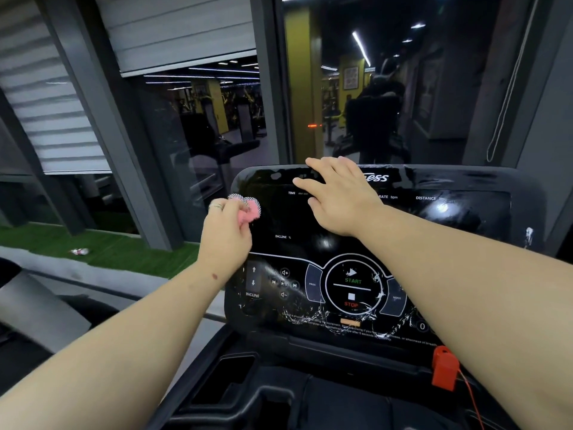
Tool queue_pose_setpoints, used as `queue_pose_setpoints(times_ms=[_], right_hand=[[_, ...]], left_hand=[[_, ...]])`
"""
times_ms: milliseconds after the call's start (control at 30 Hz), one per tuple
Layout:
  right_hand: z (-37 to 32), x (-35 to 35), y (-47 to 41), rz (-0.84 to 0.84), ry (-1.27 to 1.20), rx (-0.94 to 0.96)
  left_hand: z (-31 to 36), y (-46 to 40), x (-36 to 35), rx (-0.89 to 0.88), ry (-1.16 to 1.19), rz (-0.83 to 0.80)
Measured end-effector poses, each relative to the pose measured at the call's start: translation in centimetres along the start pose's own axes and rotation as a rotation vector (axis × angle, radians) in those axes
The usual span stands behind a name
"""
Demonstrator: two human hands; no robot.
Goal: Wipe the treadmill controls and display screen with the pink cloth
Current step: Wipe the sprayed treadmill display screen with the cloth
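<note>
1 head-worn camera looks forward and slightly down from close above the treadmill console (465,243), facing the glass wall (201,125) just beyond its far edge.

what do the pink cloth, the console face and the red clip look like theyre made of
Pink cloth: soft fuzzy fabric, probably microfibre, bunched in the left hand.
Console face: glossy black, glass or hard plastic; it mirrors lights and shows wet streaks.
Red clip: looks like matte moulded plastic, with a thin red cord.
</note>
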State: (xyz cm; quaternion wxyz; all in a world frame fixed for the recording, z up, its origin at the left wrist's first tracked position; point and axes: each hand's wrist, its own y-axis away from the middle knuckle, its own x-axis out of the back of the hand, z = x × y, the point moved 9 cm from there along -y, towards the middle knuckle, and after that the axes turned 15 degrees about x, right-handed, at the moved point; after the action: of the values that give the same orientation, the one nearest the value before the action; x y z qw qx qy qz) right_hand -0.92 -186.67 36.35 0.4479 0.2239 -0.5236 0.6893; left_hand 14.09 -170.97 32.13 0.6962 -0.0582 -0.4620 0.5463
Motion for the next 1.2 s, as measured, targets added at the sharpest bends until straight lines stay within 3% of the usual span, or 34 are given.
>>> queue_pose_setpoints(times_ms=[200,400,567,667,833,900,1067,1133,1200], right_hand=[[0.1,-0.2,-0.1,0.001,0.010,0.000],[0.2,-0.4,0.0,-0.001,0.011,-0.003],[0.1,-0.4,-0.1,-0.008,0.008,-0.002],[0.2,-0.3,0.0,-0.008,0.006,-0.006],[0.0,-0.4,0.0,-0.022,0.013,-0.005],[0.1,-0.4,0.0,-0.025,0.015,0.001],[0.1,-0.4,-0.1,-0.023,0.025,-0.002],[0.1,-0.5,0.0,-0.027,0.018,-0.005],[0.1,-0.4,0.0,-0.025,0.011,-0.006]], left_hand=[[0.8,4.3,-3.1,-0.182,0.013,-0.072],[0.7,10.1,-6.0,-0.343,-0.038,-0.308],[0.5,3.3,-2.2,-0.163,-0.013,-0.075],[0.5,2.0,-2.2,-0.113,-0.069,-0.059],[2.6,11.3,-6.5,-0.513,-0.121,-0.274],[2.3,12.4,-7.6,-0.574,-0.146,-0.320],[0.5,4.3,-4.9,-0.193,-0.084,-0.076],[1.2,4.9,-5.1,-0.245,-0.109,-0.074],[2.0,8.6,-6.6,-0.393,-0.107,-0.186]])
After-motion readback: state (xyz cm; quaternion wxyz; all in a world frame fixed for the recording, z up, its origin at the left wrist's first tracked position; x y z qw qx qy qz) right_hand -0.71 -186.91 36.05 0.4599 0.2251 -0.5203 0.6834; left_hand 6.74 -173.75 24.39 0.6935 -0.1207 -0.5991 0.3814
